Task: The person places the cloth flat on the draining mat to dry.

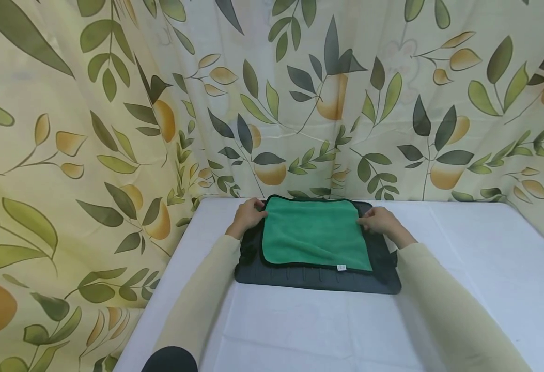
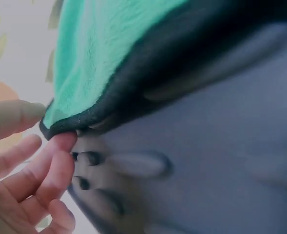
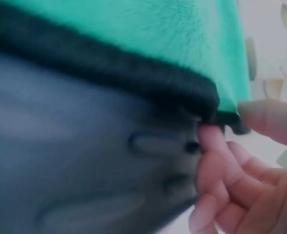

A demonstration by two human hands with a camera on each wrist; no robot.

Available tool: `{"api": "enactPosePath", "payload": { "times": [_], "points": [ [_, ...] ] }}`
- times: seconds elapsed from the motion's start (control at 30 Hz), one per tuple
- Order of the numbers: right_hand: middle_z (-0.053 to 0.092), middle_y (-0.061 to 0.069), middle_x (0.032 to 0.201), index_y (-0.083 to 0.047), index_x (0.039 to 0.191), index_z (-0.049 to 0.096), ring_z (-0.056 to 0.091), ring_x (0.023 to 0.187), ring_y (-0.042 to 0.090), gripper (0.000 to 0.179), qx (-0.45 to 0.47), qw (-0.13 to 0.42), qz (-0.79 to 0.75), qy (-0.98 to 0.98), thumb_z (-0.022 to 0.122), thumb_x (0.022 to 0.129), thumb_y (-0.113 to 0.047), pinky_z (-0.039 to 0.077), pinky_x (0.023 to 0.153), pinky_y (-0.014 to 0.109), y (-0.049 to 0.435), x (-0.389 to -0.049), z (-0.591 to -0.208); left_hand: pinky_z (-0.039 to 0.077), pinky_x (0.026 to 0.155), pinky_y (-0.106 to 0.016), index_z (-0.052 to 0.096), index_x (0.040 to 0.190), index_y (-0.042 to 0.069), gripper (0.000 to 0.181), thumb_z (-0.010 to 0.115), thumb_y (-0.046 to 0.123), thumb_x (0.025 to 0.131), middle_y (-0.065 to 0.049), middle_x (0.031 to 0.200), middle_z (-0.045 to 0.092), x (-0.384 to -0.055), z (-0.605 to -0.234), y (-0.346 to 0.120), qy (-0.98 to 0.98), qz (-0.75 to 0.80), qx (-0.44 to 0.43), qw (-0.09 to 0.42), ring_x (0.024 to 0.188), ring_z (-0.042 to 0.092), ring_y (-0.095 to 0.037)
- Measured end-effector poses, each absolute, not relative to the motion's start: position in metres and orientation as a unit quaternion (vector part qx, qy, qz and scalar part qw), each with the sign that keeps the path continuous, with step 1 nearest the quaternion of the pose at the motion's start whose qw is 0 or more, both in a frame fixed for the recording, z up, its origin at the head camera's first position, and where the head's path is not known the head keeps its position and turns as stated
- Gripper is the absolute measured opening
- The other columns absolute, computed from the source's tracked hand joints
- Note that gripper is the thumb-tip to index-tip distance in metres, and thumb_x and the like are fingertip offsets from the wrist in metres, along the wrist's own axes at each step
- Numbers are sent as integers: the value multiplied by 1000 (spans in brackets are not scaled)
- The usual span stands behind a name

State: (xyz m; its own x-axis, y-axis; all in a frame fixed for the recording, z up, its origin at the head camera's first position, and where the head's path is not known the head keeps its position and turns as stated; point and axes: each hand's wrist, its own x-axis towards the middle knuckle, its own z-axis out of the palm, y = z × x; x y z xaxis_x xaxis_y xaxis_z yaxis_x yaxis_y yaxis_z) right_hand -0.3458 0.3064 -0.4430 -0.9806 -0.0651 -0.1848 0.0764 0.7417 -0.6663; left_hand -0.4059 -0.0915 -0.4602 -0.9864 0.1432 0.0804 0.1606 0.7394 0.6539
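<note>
A green towel (image 1: 315, 232) with black edging and a small white tag (image 1: 341, 267) lies spread over a dark grey slab (image 1: 276, 276) with ridges along its front. At the towel's left edge my left hand (image 1: 247, 218) pinches the border, its thumb above and fingers below in the left wrist view. On the opposite side my right hand (image 1: 383, 223) likewise pinches the towel's edge. The right wrist view shows the slab's oval raised ribs (image 3: 158, 145) beneath the lifted border. Most of the slab's top is hidden under the towel.
The slab rests near the far edge of a table covered with a white cloth (image 1: 295, 330). A curtain (image 1: 272, 103) printed with leaves and fruit hangs behind the table and along its left side. A dark rounded object (image 1: 169, 360) shows at the bottom, by the left sleeve.
</note>
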Motion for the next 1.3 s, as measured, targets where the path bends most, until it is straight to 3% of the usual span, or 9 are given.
{"api": "enactPosePath", "payload": {
  "times": [0.2, 0.4, 0.57, 0.67, 0.87, 1.03, 1.3],
  "points": [
    [69, 8, 89, 8, 124, 49, 63, 77, 18, 39, -34, 118, -373, 920, 54, 104, -25, 49, 73, 33, 310, -316, -438, 49, 68, -29, 66, 126, 9, 29, 66, 20, 99, -7, 84, 71, -379, -461, -107, -919, -366, -147, -20, 71, 64, -15],
    [64, 7, 81, 5, 136, 42, 60, 76, 20, 38, -105, 163, -423, 885, 50, 103, -12, 50, 72, 33, 314, -286, -439, 46, 66, -27, 70, 119, 10, 28, 56, -2, 97, -8, 88, 67, -352, -458, -120, -894, -376, -234, -76, 72, 57, -15],
    [63, 11, 96, 2, 129, 52, 62, 83, 19, 35, -174, 183, -458, 852, 45, 95, 7, 54, 77, 32, 322, -271, -444, 49, 76, -27, 74, 109, 16, 45, 56, -18, 86, -5, 100, 67, -340, -461, -127, -887, -348, -285, -102, 85, 58, -16],
    [65, 11, 106, 2, 125, 59, 63, 91, 13, 32, -210, 169, -457, 847, 52, 94, 9, 54, 81, 26, 324, -268, -448, 51, 78, -28, 75, 107, 18, 44, 63, -17, 84, -4, 100, 68, -337, -462, -130, -887, -346, -288, -103, 87, 59, -17],
    [70, 8, 105, -2, 117, 67, 64, 93, 7, 25, -232, 97, -433, 866, 67, 93, 1, 52, 81, 22, 321, -268, -446, 53, 74, -28, 77, 109, 18, 30, 78, -2, 86, -3, 94, 71, -336, -462, -132, -877, -373, -288, -95, 82, 62, -14],
    [70, 8, 102, -6, 107, 68, 64, 92, 10, 13, -188, 68, -414, 888, 69, 97, -14, 53, 80, 28, 319, -267, -436, 53, 72, -25, 79, 108, 17, 21, 77, 7, 90, -2, 92, 73, -335, -464, -129, -873, -373, -298, -97, 80, 64, -11],
    [62, 9, 101, -7, 103, 65, 55, 98, 22, 19, -151, 42, -382, 911, 65, 101, -26, 45, 78, 37, 325, -267, -426, 51, 76, -29, 76, 106, 14, 12, 74, 19, 95, -3, 96, 74, -334, -453, -135, -874, -414, -253, -41, 87, 62, -14]
  ]
}}
